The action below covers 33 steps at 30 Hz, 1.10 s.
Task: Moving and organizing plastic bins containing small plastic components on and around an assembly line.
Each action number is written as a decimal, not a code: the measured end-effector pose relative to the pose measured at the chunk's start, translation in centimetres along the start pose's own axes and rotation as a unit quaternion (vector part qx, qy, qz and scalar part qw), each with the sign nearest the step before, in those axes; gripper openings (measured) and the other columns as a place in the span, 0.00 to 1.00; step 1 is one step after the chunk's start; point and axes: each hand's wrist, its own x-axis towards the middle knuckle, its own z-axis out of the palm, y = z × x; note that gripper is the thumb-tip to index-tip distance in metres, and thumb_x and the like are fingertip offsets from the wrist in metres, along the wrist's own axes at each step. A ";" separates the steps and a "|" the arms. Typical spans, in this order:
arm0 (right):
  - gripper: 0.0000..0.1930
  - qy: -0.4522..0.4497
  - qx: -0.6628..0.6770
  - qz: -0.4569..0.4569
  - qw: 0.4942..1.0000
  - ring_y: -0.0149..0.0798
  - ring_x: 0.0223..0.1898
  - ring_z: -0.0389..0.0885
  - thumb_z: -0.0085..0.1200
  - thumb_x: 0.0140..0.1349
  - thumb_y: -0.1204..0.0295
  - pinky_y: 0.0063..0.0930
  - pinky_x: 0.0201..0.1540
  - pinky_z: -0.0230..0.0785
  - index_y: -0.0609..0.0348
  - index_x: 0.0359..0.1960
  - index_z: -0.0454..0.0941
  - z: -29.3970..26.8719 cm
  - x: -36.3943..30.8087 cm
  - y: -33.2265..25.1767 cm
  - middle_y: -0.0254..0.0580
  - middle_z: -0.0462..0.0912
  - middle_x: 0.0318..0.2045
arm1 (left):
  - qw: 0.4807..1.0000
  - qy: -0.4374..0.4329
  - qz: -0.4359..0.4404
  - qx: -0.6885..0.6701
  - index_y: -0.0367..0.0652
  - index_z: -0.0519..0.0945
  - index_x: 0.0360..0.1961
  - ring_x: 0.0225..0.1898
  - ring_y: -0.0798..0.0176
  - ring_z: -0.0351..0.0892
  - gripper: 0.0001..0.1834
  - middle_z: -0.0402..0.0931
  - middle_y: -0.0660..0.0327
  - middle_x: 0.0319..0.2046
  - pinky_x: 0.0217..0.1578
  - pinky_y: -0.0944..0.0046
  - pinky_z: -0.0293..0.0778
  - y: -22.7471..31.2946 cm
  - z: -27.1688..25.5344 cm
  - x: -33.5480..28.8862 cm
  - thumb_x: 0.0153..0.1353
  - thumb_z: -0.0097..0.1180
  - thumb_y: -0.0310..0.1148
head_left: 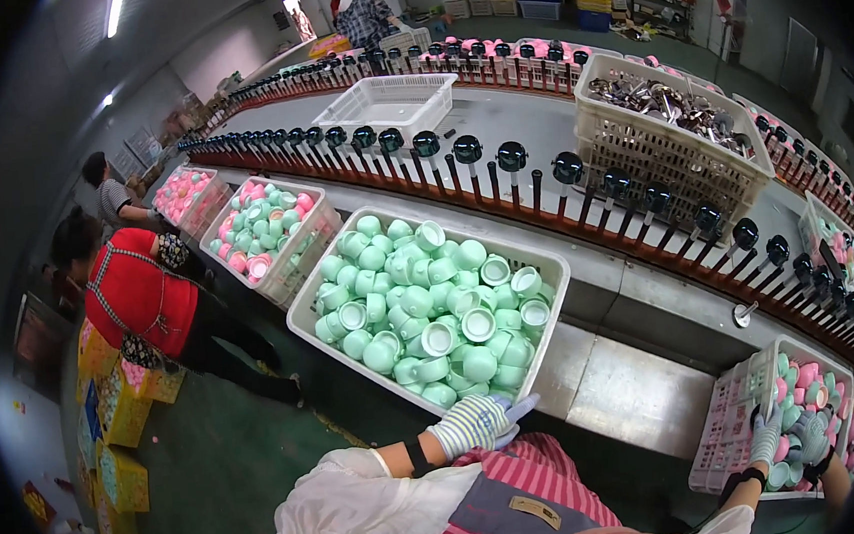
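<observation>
A white plastic crate (303, 322) in front of me holds a heap of small mint-green rounded cups (414, 298), some showing pale insides. My left hand (474, 424), in a striped glove with blue fingertips, is at the crate's near rim, fingers stretched to the right and nothing visible in them. My right arm reaches far right, where my right hand (765, 436), gloved, is among green and pink cups in another white crate (725, 424). Its fingertips are partly lost among the cups. Beside it is another gloved hand (811, 435), seemingly a different person's.
Behind the crates runs a long line of upright spindles topped with dark glossy rounded pieces (511, 156). A crate of shiny metal parts (640, 175) and a white crate (384, 105) stand beyond it. Left are a pink-and-green cup crate (291, 263) and a person in red (147, 279).
</observation>
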 end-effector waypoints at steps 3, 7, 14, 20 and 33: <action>0.31 -0.005 0.007 -0.009 1.000 0.44 0.58 0.70 0.44 0.56 0.90 0.30 0.65 0.58 0.65 0.65 0.61 0.2 -0.3 -1.6 0.48 0.71 0.58 | 1.000 0.017 0.008 0.008 0.40 0.68 0.60 0.17 0.47 0.73 0.27 0.71 0.51 0.16 0.16 0.49 0.67 0.2 -0.2 0.0 0.58 0.54 0.32; 0.31 -0.012 0.015 0.007 1.000 0.44 0.58 0.70 0.45 0.57 0.90 0.30 0.64 0.58 0.65 0.65 0.62 0.0 -0.7 -2.9 0.48 0.72 0.58 | 1.000 0.024 0.010 0.013 0.40 0.67 0.60 0.15 0.49 0.72 0.28 0.72 0.53 0.16 0.14 0.50 0.66 0.1 0.5 -0.6 0.58 0.54 0.33; 0.30 -0.011 -0.010 -0.003 1.000 0.45 0.57 0.71 0.47 0.58 0.88 0.30 0.63 0.60 0.64 0.65 0.62 -0.2 0.2 0.1 0.48 0.72 0.58 | 1.000 -0.003 -0.011 0.016 0.41 0.66 0.63 0.09 0.54 0.67 0.29 0.68 0.57 0.11 0.09 0.53 0.61 0.4 0.0 -0.5 0.59 0.53 0.33; 0.28 -0.001 0.001 0.001 1.000 0.44 0.55 0.72 0.46 0.58 0.88 0.30 0.62 0.60 0.64 0.63 0.65 0.0 -0.3 -1.2 0.48 0.74 0.55 | 1.000 -0.001 -0.010 0.010 0.41 0.66 0.63 0.09 0.54 0.67 0.30 0.67 0.58 0.11 0.09 0.53 0.61 -0.1 1.0 -0.9 0.59 0.53 0.32; 0.27 -0.012 -0.075 -0.001 0.997 0.49 0.56 0.72 0.49 0.59 0.82 0.35 0.62 0.62 0.66 0.63 0.65 -0.5 0.2 -0.3 0.53 0.74 0.57 | 1.000 0.017 -0.001 0.011 0.46 0.67 0.63 0.11 0.52 0.70 0.29 0.70 0.56 0.11 0.11 0.52 0.64 0.0 0.6 -0.7 0.59 0.54 0.35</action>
